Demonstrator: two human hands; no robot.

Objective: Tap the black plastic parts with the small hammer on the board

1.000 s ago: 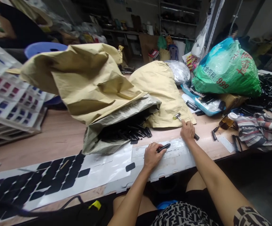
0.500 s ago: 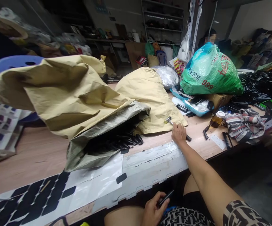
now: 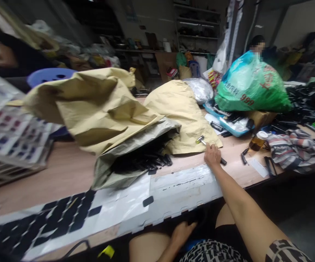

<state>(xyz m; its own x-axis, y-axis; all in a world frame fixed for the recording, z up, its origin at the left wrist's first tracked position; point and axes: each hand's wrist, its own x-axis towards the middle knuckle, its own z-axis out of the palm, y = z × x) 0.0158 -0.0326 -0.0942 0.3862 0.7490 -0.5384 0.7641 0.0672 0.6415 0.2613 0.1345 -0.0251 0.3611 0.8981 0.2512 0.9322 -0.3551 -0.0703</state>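
Right now, your right hand (image 3: 213, 155) is closed around the hammer (image 3: 200, 139) at the table's near side, its head over the near right corner of the plain tan sack (image 3: 179, 109). Your left hand (image 3: 184, 231) is blurred below the table edge, by your lap; you cannot tell whether its grip is open or closed.

The wood-toned table (image 3: 70, 160) bears a pale grey panel (image 3: 184, 185) along the near edge, with a white sheet (image 3: 119, 202) carrying dark rounded patches to its left. Behind them, an open tan sack (image 3: 100, 109) shows black parts (image 3: 154, 162) at its mouth. To your right lie an amber bottle (image 3: 256, 142) with a white cap and a striped cloth (image 3: 293, 149); farther back are a blue tray (image 3: 237, 131) and a bulging green bag (image 3: 252, 87).

Across the dim room, shelves (image 3: 198, 24) stand against the far wall. One person (image 3: 12, 54) is at far left, another (image 3: 258, 45) behind the green bag.
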